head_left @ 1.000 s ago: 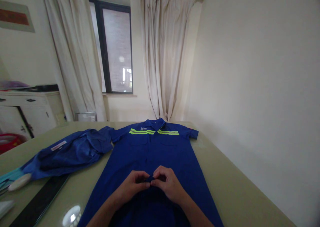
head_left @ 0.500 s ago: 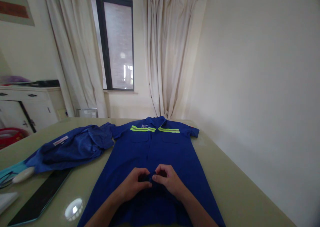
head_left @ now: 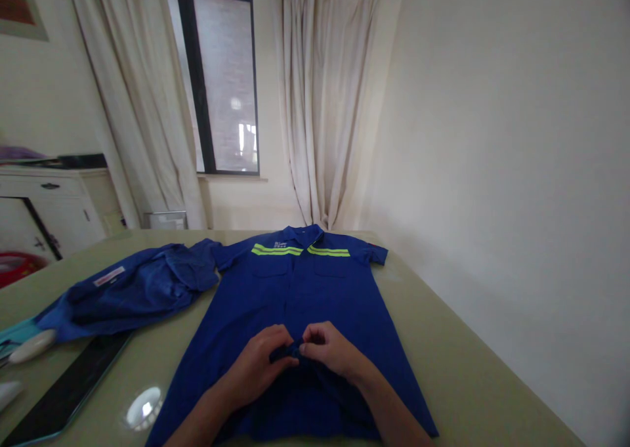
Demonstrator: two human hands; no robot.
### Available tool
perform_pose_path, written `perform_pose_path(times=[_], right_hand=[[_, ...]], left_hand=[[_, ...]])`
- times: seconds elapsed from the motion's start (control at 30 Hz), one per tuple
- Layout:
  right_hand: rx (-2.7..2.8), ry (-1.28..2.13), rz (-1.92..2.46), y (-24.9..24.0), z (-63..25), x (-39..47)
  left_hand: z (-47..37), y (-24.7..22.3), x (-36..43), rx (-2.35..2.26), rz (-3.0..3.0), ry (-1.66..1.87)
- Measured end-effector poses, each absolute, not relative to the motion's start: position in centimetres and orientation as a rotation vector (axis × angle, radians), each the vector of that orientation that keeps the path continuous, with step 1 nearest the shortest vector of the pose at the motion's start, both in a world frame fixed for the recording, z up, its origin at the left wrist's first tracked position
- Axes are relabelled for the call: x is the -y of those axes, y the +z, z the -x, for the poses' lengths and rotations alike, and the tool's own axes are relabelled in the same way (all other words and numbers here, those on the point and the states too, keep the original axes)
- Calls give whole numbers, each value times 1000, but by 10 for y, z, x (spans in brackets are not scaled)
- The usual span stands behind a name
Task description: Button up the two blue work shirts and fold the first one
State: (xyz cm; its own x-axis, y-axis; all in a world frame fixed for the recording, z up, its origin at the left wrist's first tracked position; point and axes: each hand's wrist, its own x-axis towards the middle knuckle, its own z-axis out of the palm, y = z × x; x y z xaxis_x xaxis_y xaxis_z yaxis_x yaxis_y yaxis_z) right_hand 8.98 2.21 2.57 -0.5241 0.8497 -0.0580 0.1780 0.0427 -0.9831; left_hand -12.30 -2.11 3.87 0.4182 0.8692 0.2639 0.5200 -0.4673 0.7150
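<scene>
A blue short-sleeved work shirt [head_left: 256, 302] lies face up and spread out, its collar away from me and a yellow-green reflective band across the chest. My left hand [head_left: 263, 361] pinches the front placket, thumb and fingers closed around a raised fold of the cloth. Close beside it, my right hand [head_left: 332, 352] pinches the same fold between thumb and forefinger. The cloth below both hands is lifted slightly off the table. Whether a button is between the fingers I cannot tell.
Left of the shirt lies a crumpled blue garment [head_left: 132, 293] with a white label. Nearer me are a dark flat panel [head_left: 73, 384] and a whitish oval object [head_left: 32, 347]. The greenish table [head_left: 457, 368] meets a wall [head_left: 516, 171] on the right; curtains [head_left: 329, 106] hang behind.
The view has shifted slightly, so the scene sits a little further left. Both hands stay at the placket, with the left fingers curled a little further over the fold.
</scene>
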Motion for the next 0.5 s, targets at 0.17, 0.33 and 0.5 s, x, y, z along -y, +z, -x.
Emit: perform_pose_path(times=[0.17,0.33,0.5], right_hand=[[1864,1449,1004,26,-91,-18],[1934,1330,1011,32,-89,-12],[1896,1399,941,31,-88,-11]], left_hand=[[121,31,24,-1133,-2109,845],[119,27,24,-1162,-2081,778],[119,31,25,-1245,-2261,735]])
